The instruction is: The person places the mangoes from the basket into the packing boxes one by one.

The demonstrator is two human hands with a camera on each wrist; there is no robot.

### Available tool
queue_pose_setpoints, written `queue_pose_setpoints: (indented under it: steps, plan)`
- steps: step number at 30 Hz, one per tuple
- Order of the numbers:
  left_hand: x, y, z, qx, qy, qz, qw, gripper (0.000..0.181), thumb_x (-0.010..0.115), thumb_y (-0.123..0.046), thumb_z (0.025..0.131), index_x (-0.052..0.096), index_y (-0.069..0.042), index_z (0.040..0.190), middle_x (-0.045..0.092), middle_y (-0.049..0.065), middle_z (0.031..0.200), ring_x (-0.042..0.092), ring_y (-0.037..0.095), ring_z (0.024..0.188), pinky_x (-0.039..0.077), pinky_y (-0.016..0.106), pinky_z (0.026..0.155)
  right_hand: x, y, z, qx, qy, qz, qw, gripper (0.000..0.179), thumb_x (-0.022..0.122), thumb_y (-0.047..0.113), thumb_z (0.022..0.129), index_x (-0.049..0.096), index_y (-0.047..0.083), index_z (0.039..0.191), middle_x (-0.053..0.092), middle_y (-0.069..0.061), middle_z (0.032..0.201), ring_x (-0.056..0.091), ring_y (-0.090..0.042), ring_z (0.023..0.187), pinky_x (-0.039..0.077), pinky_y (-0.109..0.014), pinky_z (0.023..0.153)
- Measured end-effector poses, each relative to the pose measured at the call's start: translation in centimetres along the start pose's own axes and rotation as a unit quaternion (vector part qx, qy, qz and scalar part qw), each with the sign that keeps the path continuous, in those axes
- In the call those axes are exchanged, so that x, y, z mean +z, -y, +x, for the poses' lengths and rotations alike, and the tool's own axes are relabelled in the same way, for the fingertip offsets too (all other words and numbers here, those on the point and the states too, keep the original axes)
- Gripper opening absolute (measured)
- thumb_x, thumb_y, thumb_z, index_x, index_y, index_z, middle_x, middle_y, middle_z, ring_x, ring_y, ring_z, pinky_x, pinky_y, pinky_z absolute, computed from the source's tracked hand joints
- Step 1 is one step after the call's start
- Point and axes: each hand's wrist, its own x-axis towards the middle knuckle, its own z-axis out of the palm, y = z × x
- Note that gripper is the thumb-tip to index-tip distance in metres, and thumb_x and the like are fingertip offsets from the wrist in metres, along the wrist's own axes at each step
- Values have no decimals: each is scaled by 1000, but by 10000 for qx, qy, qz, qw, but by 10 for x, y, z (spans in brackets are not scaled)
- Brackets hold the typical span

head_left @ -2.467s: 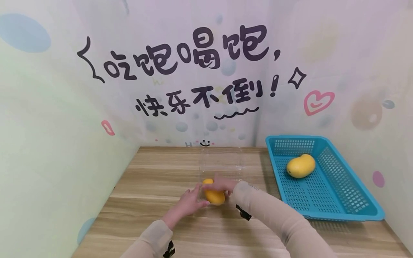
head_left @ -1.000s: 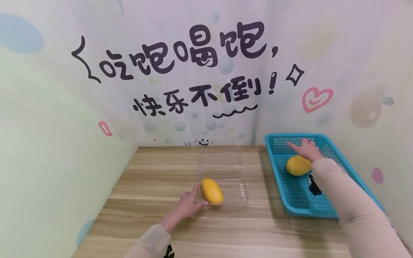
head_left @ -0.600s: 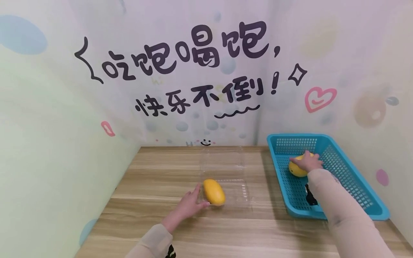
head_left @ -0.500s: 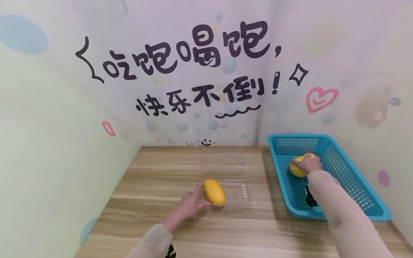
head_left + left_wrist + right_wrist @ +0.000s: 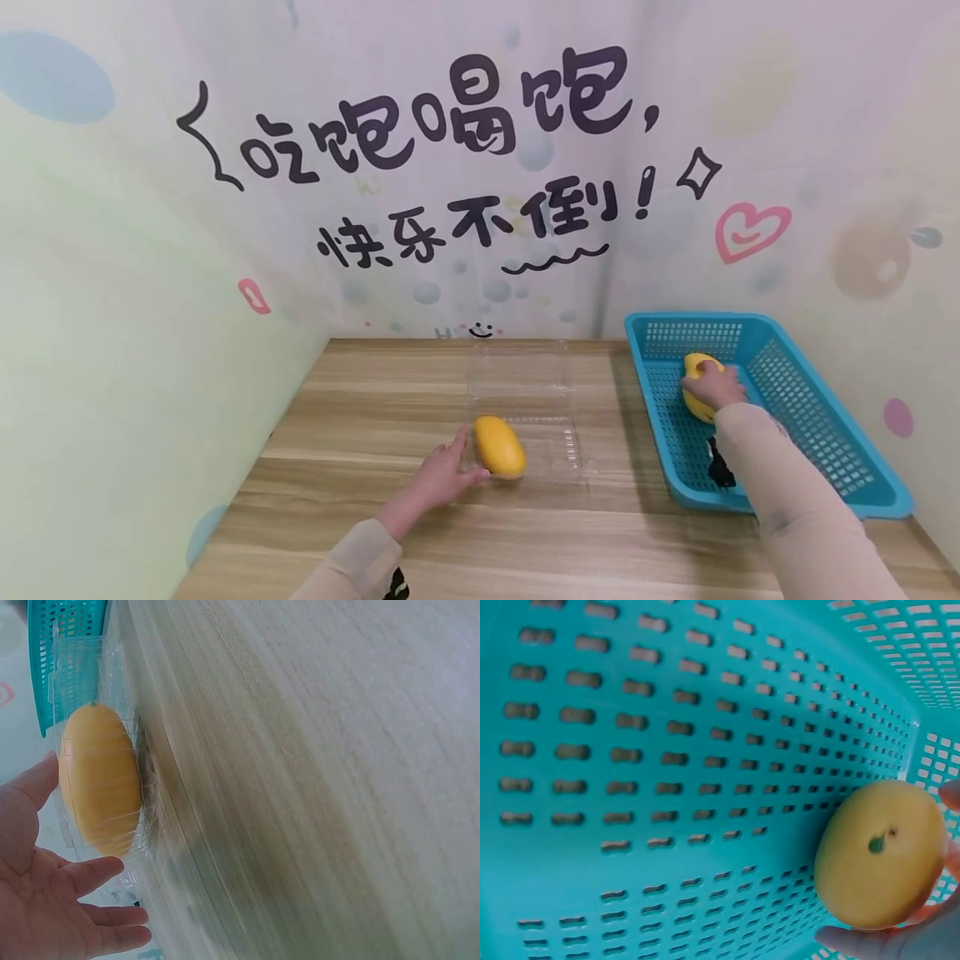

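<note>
One yellow mango (image 5: pixel 500 447) lies in the left part of a clear plastic box (image 5: pixel 550 446), whose lid (image 5: pixel 519 369) is folded back toward the wall. At the box's left edge is my left hand (image 5: pixel 437 475), thumb and fingers spread; the left wrist view has its fingertips right by the box wall and the mango (image 5: pixel 101 780). Inside the blue basket, my right hand (image 5: pixel 716 387) grips a second mango (image 5: pixel 696 405). In the right wrist view this mango's stem end (image 5: pixel 877 844) faces the camera, with the thumb and fingers curved round its far side.
The blue perforated basket (image 5: pixel 873 502) stands on the right of the wooden table (image 5: pixel 360 400), near the back wall. A wall (image 5: pixel 150 333) with printed drawings and writing encloses the back and sides.
My right hand has gone from the first mango at the box to the basket, closed round the second mango and turned it more upright. The left hand stays at the box.
</note>
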Motion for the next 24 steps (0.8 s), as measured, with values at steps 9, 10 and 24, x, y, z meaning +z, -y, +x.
queue_pose_setpoints:
  steps: [9, 10, 24]
  plan:
    - [0, 1, 1, 34, 5, 51, 10000, 85, 62, -44, 83, 22, 1, 143, 43, 21, 137, 29, 50, 127, 27, 62, 99, -1, -2, -9, 151, -136, 239, 9995, 84, 51, 32, 86, 6, -16, 138, 12, -44, 129, 32, -51, 97, 40, -56, 72]
    - [0, 1, 1, 21, 12, 54, 10000, 85, 62, -44, 83, 21, 0, 144, 43, 21, 137, 29, 50, 127, 27, 62, 100, -2, -2, -11, 129, -91, 255, 9995, 85, 52, 32, 86, 5, -17, 138, 12, -44, 129, 33, -51, 97, 40, -56, 73]
    - [1, 2, 1, -16, 25, 35, 10000, 86, 61, -45, 84, 21, 1, 144, 42, 20, 138, 28, 49, 128, 27, 61, 100, -1, -8, -12, 156, 189, 532, 9983, 101, 64, 35, 79, -2, -12, 139, 24, -43, 116, 35, -49, 96, 43, -52, 68]
